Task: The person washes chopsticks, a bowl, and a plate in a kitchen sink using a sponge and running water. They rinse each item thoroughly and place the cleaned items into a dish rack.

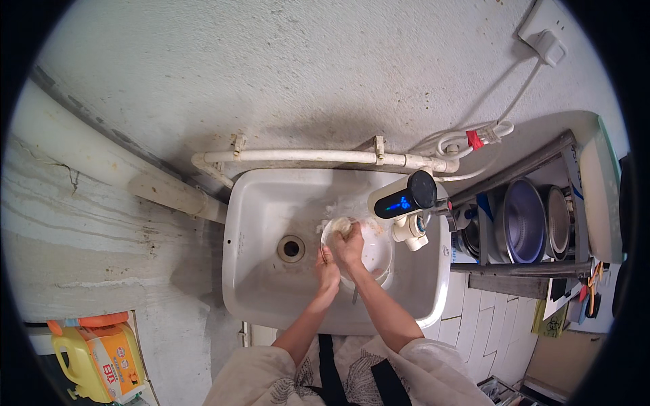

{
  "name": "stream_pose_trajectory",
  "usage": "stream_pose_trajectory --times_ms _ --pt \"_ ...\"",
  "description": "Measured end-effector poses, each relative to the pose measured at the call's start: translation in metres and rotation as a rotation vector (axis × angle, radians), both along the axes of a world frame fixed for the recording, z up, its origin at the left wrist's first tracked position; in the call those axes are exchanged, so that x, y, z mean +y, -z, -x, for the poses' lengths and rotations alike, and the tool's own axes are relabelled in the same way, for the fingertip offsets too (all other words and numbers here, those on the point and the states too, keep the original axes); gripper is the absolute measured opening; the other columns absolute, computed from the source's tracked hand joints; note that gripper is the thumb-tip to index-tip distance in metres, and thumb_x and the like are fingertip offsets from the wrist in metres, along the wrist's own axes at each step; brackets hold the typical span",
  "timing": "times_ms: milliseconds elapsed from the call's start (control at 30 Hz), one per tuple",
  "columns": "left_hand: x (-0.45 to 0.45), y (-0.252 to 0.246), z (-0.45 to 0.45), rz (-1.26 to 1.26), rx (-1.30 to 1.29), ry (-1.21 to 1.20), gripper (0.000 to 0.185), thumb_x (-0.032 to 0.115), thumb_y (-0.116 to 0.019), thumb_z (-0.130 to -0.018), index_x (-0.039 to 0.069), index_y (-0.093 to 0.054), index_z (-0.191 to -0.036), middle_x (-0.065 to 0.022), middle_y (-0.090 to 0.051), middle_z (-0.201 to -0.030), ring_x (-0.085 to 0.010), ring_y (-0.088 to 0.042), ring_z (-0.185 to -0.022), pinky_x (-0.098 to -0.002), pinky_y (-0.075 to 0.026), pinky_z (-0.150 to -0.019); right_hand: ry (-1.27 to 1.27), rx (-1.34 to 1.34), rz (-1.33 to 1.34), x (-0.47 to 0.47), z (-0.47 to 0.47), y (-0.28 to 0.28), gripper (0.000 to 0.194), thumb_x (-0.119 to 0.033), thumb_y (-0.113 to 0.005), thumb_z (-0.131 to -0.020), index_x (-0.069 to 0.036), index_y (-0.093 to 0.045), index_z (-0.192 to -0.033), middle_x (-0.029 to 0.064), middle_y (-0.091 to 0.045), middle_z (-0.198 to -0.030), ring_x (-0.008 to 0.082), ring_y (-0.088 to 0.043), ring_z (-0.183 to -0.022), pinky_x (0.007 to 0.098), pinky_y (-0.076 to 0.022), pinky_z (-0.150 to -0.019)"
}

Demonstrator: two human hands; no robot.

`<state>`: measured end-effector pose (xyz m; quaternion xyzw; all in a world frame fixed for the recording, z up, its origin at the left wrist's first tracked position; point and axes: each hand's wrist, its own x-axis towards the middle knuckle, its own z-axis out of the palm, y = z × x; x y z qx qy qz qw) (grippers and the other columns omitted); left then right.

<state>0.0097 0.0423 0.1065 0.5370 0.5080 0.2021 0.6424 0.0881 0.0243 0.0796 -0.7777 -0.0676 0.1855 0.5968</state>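
Note:
Over the white ceramic sink [259, 203], my left hand [327, 271] grips the left edge of a white bowl [325, 237]. My right hand [350, 246] is closed around a pale scrubber or cloth [341, 225], pressed into that bowl; its exact kind is unclear. Beneath my right wrist lies another white dish [378, 251], partly covered by my hand and forearm. A grey utensil handle [354, 296] sticks out below it. White suds and orange food bits show around the dishes.
An electric faucet [403, 195] with a lit display hangs over the sink's right side. The drain [291, 248] is left of my hands. A white pipe [304, 156] runs behind. At right stands a metal rack with a colander [525, 221]; at lower left, a yellow jug [101, 363].

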Motion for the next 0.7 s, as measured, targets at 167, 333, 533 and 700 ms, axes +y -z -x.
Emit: stream_pose_trajectory --times_ms 167,333,533,700 --pt "0.015 0.006 -0.005 0.118 -0.023 -0.026 0.053 0.047 -0.034 -0.088 0.002 -0.045 -0.112 -0.0134 -0.052 -0.109 -0.0209 -0.050 -0.098 -0.0326 -0.040 -0.081 -0.413 0.287 -0.079 -0.011 0.009 -0.040 0.042 -0.004 -0.056 -0.072 -0.003 -0.047 -0.113 0.0120 -0.058 -0.095 0.0155 -0.054 -0.087 0.0273 -0.0430 -0.076" --pt "0.037 0.022 0.009 0.164 -0.048 -0.151 0.060 0.051 -0.034 -0.087 0.001 -0.039 -0.120 -0.0110 -0.048 -0.115 -0.0176 -0.045 -0.104 -0.0301 -0.036 -0.087 -0.938 -0.037 0.174 -0.049 0.004 -0.047 0.040 -0.004 -0.058 -0.067 -0.004 -0.052 -0.106 0.0164 -0.057 -0.095 0.0252 -0.055 -0.093 0.0331 -0.0424 -0.081" --pt "0.026 0.020 0.021 -0.039 -0.128 -0.128 0.042 0.034 -0.035 -0.092 0.001 -0.047 -0.114 -0.0096 -0.056 -0.103 -0.0153 -0.051 -0.092 -0.0279 -0.040 -0.081 -1.009 -0.439 0.886 -0.065 -0.018 -0.038 0.050 -0.015 -0.070 -0.058 -0.003 -0.051 -0.103 0.0162 -0.047 -0.108 0.0321 -0.045 -0.104 0.0399 -0.0371 -0.088" --pt "0.021 0.010 0.020 -0.090 -0.077 -0.054 0.039 0.030 -0.036 -0.092 0.000 -0.048 -0.113 -0.0095 -0.057 -0.100 -0.0139 -0.052 -0.089 -0.0270 -0.040 -0.078 -0.579 -0.680 0.975 -0.032 -0.031 -0.022 0.048 -0.004 -0.063 -0.063 0.001 -0.046 -0.107 0.0185 -0.046 -0.109 0.0389 -0.041 -0.104 0.0390 -0.0377 -0.088"
